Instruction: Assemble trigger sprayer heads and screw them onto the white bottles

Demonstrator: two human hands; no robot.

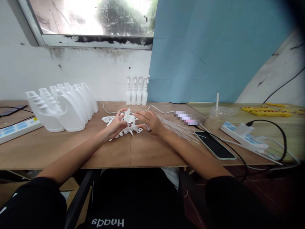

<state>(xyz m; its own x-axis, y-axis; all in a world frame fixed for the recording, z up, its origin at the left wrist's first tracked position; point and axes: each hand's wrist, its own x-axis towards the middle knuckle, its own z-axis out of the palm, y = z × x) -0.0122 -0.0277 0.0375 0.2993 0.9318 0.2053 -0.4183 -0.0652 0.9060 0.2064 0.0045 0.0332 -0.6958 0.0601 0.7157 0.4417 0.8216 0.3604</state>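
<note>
My left hand point(116, 124) is closed on a white trigger spray head point(129, 118), held just above the table between thumb and fingers. From the other side my right hand point(151, 122) reaches over with its fingers stretched out. Its fingertips come up against the edge of that spray head; whether they press on it is not clear. Beneath and around both hands lies a loose pile of white spray heads point(128, 130). To the right of my right hand, a bundle of thin white tubes point(177, 128) is spread on the table.
White empty bottles point(75, 111) stand grouped at the left; several slim spray bottles point(136, 92) line the wall. On the right are a phone point(214, 144), a cup with a straw point(213, 119), a power strip point(245, 138) with cables and yellow packets point(267, 111). Another power strip point(20, 128) lies far left.
</note>
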